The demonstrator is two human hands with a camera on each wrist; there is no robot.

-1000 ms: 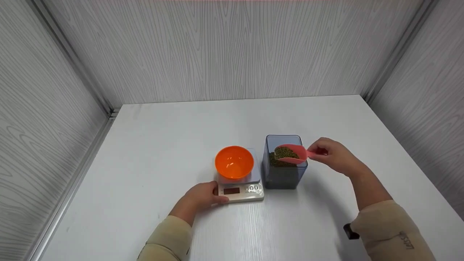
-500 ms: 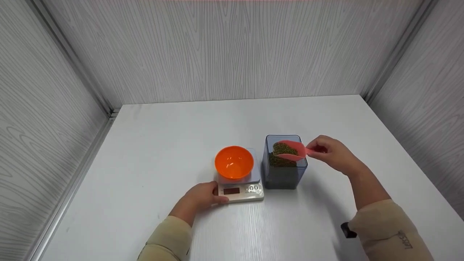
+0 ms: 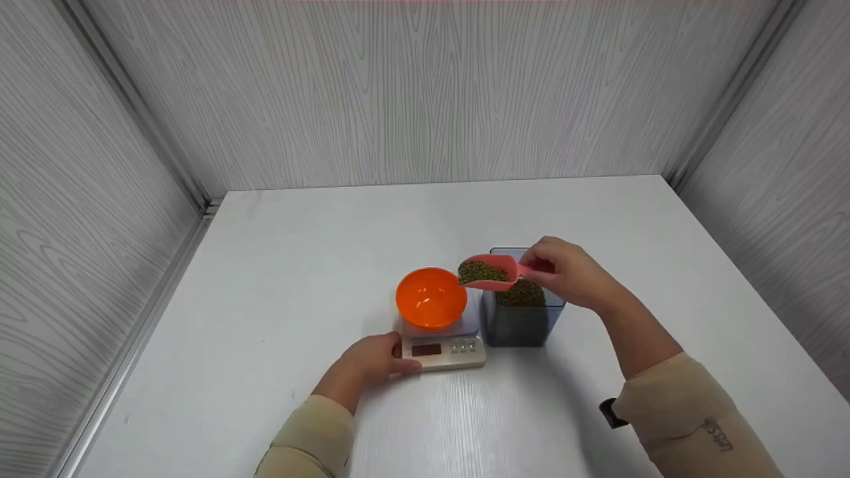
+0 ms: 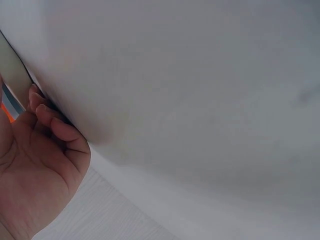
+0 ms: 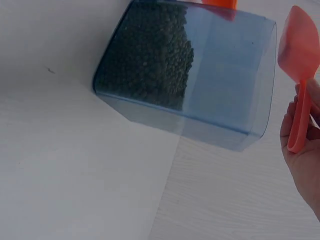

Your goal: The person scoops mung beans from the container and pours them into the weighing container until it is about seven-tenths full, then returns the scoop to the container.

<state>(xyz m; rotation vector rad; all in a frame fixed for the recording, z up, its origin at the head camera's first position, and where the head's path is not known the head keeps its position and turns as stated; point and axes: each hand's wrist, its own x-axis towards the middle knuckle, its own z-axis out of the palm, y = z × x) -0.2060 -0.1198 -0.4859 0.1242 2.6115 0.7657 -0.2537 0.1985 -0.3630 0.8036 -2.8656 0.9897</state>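
Observation:
My right hand (image 3: 572, 277) pinches the handle of a pink scoop (image 3: 510, 267) that carries a heap of small green beans, perhaps mung beans. The scoop's tip is right by the rim of an orange bowl (image 3: 431, 300), which stands on a digital kitchen scale (image 3: 458, 357). Under the scoop is a clear bluish container (image 3: 518, 328), partly filled with the same beans (image 5: 145, 60). In the right wrist view the scoop's red handle (image 5: 300, 120) lies across the fingers. My left hand (image 3: 368, 360) grips the scale's front left corner, thumb in front; its fingers show curled in the left wrist view.
All of it stands on a white table (image 3: 299, 265). Pale wood-grain panels rise behind it (image 3: 425, 93) and on both sides. The container is close to the scale's right side. A small dark object (image 3: 612, 413) sits at my right sleeve.
My right hand has lifted the loaded scoop and carried it left from over the container toward the orange bowl. The left hand, scale, bowl and container have stayed in place.

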